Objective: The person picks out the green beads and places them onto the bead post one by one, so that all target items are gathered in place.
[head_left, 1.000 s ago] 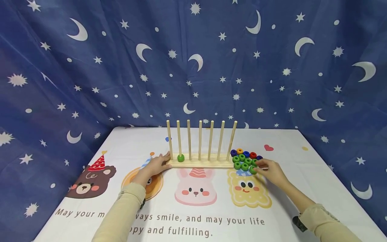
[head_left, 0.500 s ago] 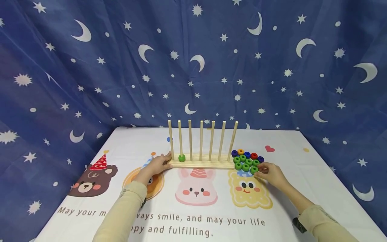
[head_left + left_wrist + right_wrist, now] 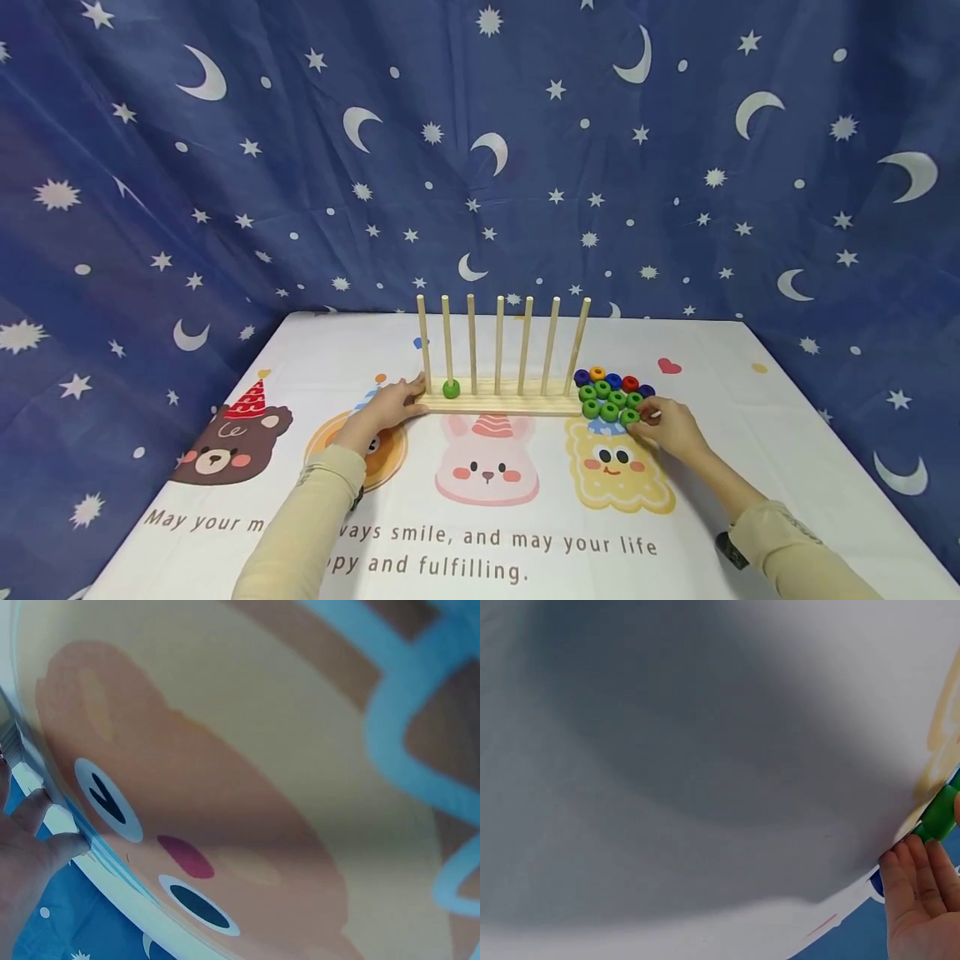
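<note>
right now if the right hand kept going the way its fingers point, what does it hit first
The right hand points left at the loose rings; its fingertips already touch the nearest green ring. The wooden peg rack lies farther left.

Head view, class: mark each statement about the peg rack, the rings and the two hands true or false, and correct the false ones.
1. The wooden rack has seven pegs. True.
2. Three rings sit on the pegs. False: one green ring, on the second peg from the left.
3. The left hand touches the rack's left end. True.
4. The right hand is at a red ring. False: its fingers are at a green one in the loose pile.
</note>
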